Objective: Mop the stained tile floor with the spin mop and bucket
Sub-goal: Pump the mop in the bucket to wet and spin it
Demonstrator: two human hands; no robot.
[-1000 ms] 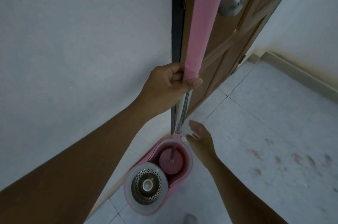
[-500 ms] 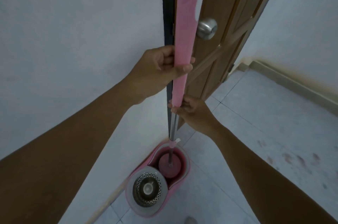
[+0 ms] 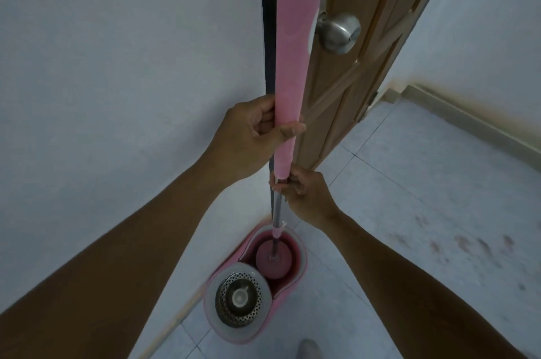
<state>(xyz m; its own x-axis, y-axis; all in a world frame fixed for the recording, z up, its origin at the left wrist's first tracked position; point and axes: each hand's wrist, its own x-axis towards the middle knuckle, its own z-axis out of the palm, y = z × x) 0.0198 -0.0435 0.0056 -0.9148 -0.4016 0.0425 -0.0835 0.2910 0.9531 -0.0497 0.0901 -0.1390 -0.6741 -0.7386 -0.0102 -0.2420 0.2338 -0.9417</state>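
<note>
The spin mop stands upright with its pink handle rising past my face and its steel shaft running down into the bucket. My left hand is closed around the pink grip. My right hand grips the handle just below, where pink meets steel. The pink mop head sits in the water side of the pink bucket on the floor. The perforated steel spin basket is at the bucket's near end. Brown stains mark the white tile floor to the right.
A white wall fills the left. A brown wooden door with a round metal knob stands just behind the mop handle. A beige skirting runs along the far right wall. A toe of my foot shows at the bottom edge.
My right hand rose from open above the bucket and closed on the mop handle below my left hand. The view tilted, so the door knob sits lower in frame.
</note>
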